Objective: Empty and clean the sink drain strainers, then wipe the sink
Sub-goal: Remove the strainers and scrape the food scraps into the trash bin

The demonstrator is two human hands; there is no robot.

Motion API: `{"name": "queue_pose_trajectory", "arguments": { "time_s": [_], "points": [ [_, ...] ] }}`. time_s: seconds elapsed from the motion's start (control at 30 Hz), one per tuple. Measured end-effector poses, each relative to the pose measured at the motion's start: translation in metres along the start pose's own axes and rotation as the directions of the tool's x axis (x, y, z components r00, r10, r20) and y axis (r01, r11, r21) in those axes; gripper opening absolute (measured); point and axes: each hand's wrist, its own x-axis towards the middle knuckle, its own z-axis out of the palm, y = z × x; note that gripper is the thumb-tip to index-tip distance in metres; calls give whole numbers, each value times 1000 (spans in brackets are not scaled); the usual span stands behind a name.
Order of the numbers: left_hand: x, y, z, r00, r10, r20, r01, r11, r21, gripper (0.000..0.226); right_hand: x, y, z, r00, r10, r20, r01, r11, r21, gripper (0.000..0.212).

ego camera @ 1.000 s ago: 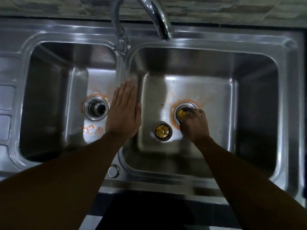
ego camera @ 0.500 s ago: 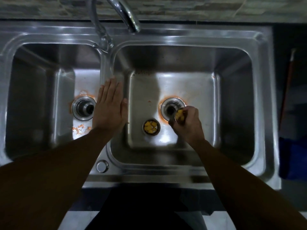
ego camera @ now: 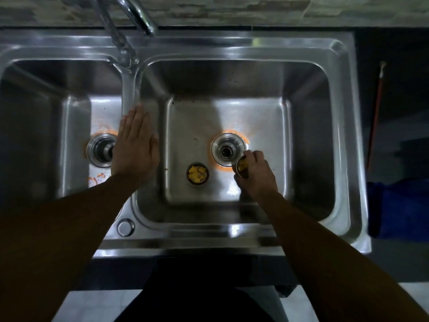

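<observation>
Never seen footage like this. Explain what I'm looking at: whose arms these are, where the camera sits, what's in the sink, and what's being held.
No machine here: a person's two bare arms, filmed by a camera worn on the head, looking down at a stainless steel double sink. The left hand lies flat on the divider between the basins. The right hand has its fingers closed on a small round metal strainer with yellow food scraps, just beside the open right drain. A second metal strainer holding yellow chunks sits on the right basin's floor. Orange residue rings both drains. A chrome tap arches at the top.
</observation>
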Motion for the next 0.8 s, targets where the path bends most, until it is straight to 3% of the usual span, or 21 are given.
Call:
{"name": "queue_pose_trajectory", "arguments": {
  "time_s": [0.23, 0.4, 0.53, 0.67, 0.8],
  "points": [
    [0, 0, -1, 1000, 15, -5, -15, 1000, 2, 57, -2, 6, 4, 995, 25, 95, -22, 999, -35, 82],
    [1, 0, -2, 999, 19, 36, -20, 999, 44, 59, -8, 2, -6, 991, 51, 122, -58, 997, 58, 101],
    [2, 5, -9, 992, 13, 127, -24, 996, 88, 66, -29, 0, -21, 999, -24, 41, 23, 1000, 10, 76],
    [-6, 28, -12, 973, -62, 224, 53, 997, 47, 69, -47, 9, -53, 995, -87, 37, 88, 996, -32, 77],
    [-50, 76, 3, 936, 74, 345, -30, 991, -131, 67, -48, 26, -95, 992, -81, -94, 81, 997, -7, 68]
  ]
}}
